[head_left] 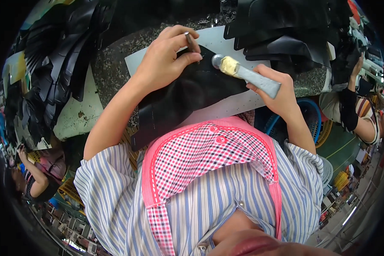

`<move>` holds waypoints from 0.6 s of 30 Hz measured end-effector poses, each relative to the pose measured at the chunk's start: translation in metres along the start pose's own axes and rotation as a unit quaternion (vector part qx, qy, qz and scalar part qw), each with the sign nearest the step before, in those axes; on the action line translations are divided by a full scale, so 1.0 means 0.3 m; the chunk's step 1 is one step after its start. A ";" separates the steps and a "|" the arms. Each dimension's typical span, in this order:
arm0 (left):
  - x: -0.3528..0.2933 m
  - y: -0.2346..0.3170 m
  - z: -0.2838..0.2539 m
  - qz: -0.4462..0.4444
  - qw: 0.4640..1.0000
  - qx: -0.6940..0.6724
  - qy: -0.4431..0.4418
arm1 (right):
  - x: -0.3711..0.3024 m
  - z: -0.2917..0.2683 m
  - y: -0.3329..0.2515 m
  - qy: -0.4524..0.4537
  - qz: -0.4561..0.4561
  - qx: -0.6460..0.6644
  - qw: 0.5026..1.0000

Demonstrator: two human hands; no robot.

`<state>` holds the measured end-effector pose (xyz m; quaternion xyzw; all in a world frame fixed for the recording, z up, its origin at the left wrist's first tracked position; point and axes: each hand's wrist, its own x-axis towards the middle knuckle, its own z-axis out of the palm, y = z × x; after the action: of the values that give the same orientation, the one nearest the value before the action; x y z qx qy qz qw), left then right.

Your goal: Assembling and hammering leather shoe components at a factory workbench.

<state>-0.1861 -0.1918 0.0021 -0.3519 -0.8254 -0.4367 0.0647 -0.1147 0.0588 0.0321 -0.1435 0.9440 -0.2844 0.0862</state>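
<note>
My left hand (171, 53) is closed round a short metal punch (189, 39), fingers and thumb pinching it. The punch stands slightly tilted over a black sheet (209, 85) that looks like leather. In my right hand (277, 87) is a hammer (256, 79) with a grey handle, yellow wrapping near its head and a round metal face. The hammer head hovers to the right of the punch, apart from it. Beneath the black sheet lies a pale grey-white board (232, 104); part of the sheet hangs over the near edge toward my apron.
Black cut pieces are heaped at the left (62, 55), and a stack of black sheets (281, 25) lies at the far right. Small metal parts (213, 20) sit at the back of the speckled tabletop (111, 77). A blue basket (309, 117) stands right, below table height. Other people are at both sides.
</note>
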 end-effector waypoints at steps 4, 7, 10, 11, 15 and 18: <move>-0.005 0.024 0.032 -0.165 0.980 -0.087 -0.076 | -0.005 0.042 0.025 0.026 0.016 0.061 0.998; -0.027 0.006 0.051 -0.253 0.949 -0.189 -0.023 | -0.010 0.041 0.026 -0.017 0.040 0.065 0.997; -0.027 0.000 0.056 -0.233 0.956 -0.176 -0.020 | -0.014 0.052 0.035 0.018 0.053 0.105 0.993; -0.024 0.000 0.058 -0.228 0.958 -0.175 -0.020 | -0.014 0.042 0.032 0.018 0.053 0.102 0.993; -0.029 -0.001 0.058 -0.211 0.965 -0.156 -0.025 | 0.026 -0.062 -0.046 0.140 0.041 0.175 0.974; -0.021 0.007 0.057 -0.130 0.984 -0.117 -0.028 | 0.055 -0.154 -0.125 0.220 -0.019 0.306 0.926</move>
<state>-0.1767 -0.1811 -0.0096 -0.2592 -0.8087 -0.5249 -0.0571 -0.1333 0.0475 0.0899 -0.0621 0.8032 -0.5856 -0.0895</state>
